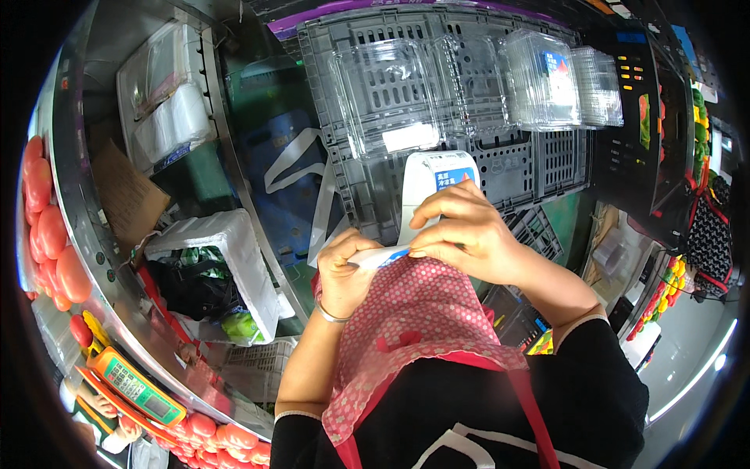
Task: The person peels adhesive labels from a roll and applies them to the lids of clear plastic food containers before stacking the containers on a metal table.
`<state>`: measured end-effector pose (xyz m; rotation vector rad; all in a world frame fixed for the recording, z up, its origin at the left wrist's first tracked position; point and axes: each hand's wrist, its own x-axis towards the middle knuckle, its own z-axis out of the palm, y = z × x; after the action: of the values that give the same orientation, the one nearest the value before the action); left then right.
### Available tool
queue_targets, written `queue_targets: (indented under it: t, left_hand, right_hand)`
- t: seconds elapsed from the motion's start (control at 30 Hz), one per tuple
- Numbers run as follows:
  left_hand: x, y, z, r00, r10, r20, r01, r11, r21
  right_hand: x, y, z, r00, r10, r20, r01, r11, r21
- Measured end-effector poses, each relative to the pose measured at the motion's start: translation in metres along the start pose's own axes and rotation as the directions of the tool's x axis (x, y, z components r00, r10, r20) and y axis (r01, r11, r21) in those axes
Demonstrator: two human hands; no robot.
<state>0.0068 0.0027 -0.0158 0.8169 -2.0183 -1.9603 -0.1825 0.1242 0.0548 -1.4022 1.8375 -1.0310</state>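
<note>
My left hand point(347, 264) pinches a bent part of a strip of printed labels point(413, 202) between thumb and fingers. At the strip's lower edge, just to the right, the thumb and fingertips of my right hand point(457, 228) touch a blue-printed label. The strip loops up over the grey plastic crates point(381, 202). Above it, clear plastic clamshell boxes point(387, 94) lie with lids raised. Beside them stands a stack of clear boxes point(527, 82) with a blue and red label on top. White backing tape point(297, 158) trails in loops left of the crates.
A white foam box point(261, 281) holding dark bags stands at the left. Tomatoes point(73, 272) and an orange and green scale point(137, 387) lie past a metal counter edge. Another person's hands point(105, 410) show at the lower left. Black crates point(633, 129) stand at the right.
</note>
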Motion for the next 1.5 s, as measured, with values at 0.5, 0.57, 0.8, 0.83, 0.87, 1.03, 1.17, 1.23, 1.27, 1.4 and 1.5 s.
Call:
queue_targets:
  t: [0.5, 0.57, 0.8, 0.83, 0.87, 1.03, 1.17, 1.23, 1.27, 1.4, 1.5]
  left_hand:
    - [-0.021, -0.040, -0.022, 0.988, -0.127, 0.086, 0.103, 0.965, 0.240]
    - [-0.020, -0.040, -0.023, 0.990, -0.109, 0.093, 0.082, 0.964, 0.254]
    - [-0.014, -0.029, -0.022, 0.996, 0.022, 0.084, -0.046, 0.954, 0.295]
    - [-0.013, -0.027, -0.022, 0.996, 0.036, 0.081, -0.060, 0.948, 0.313]
    - [-0.013, -0.026, -0.022, 0.996, 0.050, 0.077, -0.073, 0.941, 0.332]
    - [-0.015, -0.021, -0.025, 0.996, 0.031, 0.085, -0.057, 0.947, 0.315]
    - [-0.013, -0.018, -0.020, 0.996, 0.015, 0.089, -0.034, 0.974, 0.222]
    - [-0.012, -0.010, -0.020, 0.996, -0.010, 0.092, -0.011, 0.974, 0.226]
    - [-0.013, -0.006, -0.019, 0.997, -0.030, 0.073, 0.017, 0.984, 0.177]
    - [-0.006, 0.032, -0.014, 0.989, -0.108, 0.104, 0.118, 0.989, -0.093]
    - [0.009, 0.041, -0.015, 0.938, 0.038, 0.343, 0.018, 0.987, -0.159]
  right_hand:
    - [0.138, 0.095, -0.014, 0.775, 0.569, -0.277, -0.515, 0.821, 0.247]
    - [0.145, 0.103, -0.010, 0.762, 0.598, -0.249, -0.558, 0.801, 0.217]
    - [0.149, 0.117, 0.008, 0.861, 0.366, -0.353, -0.478, 0.820, -0.314]
    - [0.150, 0.101, 0.007, 0.882, 0.283, -0.377, -0.439, 0.784, -0.439]
    - [0.150, 0.081, 0.000, 0.827, 0.467, -0.312, -0.561, 0.651, -0.511]
    - [0.096, 0.090, -0.040, 0.785, 0.203, -0.586, -0.604, 0.464, -0.648]
    - [0.075, 0.120, -0.054, 0.732, 0.388, -0.559, -0.669, 0.562, -0.486]
    - [0.072, 0.123, -0.054, 0.733, 0.353, -0.582, -0.633, 0.667, -0.393]
    - [0.070, 0.124, -0.055, 0.730, 0.336, -0.595, -0.609, 0.714, -0.344]
    - [0.063, 0.117, -0.063, 0.648, 0.392, -0.652, -0.498, 0.867, 0.027]
    - [0.049, 0.097, -0.085, 0.589, 0.544, -0.597, -0.441, 0.836, 0.327]
